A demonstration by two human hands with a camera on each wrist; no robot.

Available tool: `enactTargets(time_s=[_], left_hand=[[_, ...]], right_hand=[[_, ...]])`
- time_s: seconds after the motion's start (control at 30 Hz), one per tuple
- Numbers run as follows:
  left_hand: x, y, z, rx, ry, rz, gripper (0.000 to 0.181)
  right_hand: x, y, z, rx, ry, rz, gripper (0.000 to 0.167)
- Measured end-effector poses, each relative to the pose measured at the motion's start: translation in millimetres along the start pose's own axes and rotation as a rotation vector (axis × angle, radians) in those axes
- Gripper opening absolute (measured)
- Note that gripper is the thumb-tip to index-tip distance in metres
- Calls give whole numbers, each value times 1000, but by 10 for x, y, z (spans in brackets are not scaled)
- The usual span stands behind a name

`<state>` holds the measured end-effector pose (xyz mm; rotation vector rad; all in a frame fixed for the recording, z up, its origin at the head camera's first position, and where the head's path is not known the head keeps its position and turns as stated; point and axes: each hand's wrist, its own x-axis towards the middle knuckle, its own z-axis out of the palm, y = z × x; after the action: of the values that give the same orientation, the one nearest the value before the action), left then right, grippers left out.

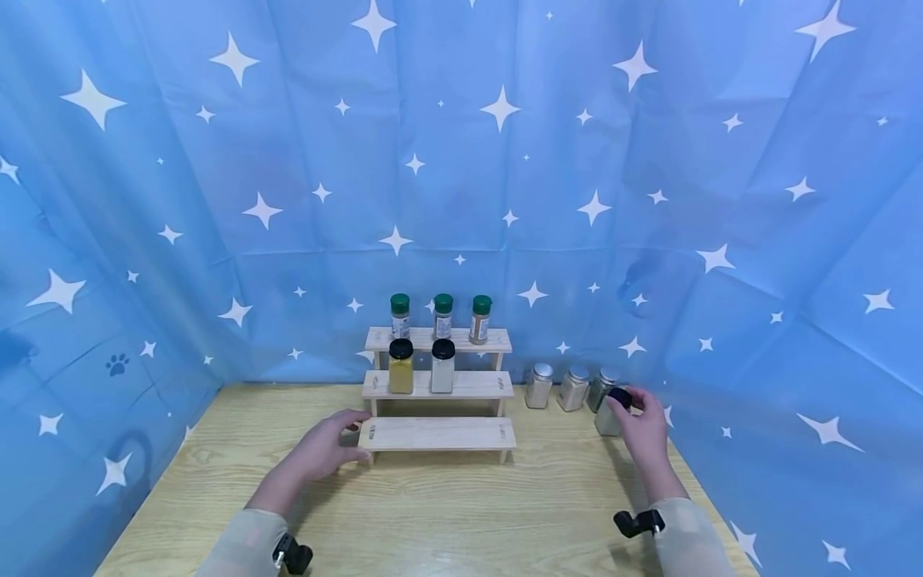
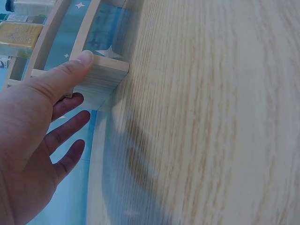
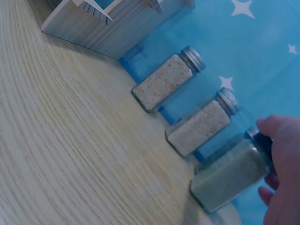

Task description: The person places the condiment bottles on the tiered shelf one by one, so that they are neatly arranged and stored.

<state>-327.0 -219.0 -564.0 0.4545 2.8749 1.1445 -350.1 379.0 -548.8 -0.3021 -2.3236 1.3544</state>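
At left, grips the near tier of wooden rack (image 1: 437,433) with left hand (image 1: 324,449), outer fingers apart. On rack, note three green-capped bottles (image 1: 443,316) far, two black-capped jars (image 1: 401,377) midway. Right of it, note three silver-capped jars (image 1: 574,391). Farthest right, pinches pale jar (image 1: 608,421) by black cap with right hand (image 1: 646,425), just nearer than rightmost silver-capped one.
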Motion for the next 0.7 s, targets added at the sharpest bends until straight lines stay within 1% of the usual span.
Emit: enactTargets(time_s=[0.2, 0.43, 0.6, 0.7], left_hand=[[2, 4, -2, 1, 0, 1, 74], [-2, 4, 9, 2, -1, -4, 74], [-8, 11, -2, 0, -2, -3, 74], [-11, 10, -4, -3, -3, -1, 74]], right_hand=[[35, 69, 13, 6, -10, 17, 62], [41, 111, 7, 20, -9, 37, 57], [48, 148, 27, 65, -14, 23, 54], [63, 192, 51, 105, -3, 7, 53]])
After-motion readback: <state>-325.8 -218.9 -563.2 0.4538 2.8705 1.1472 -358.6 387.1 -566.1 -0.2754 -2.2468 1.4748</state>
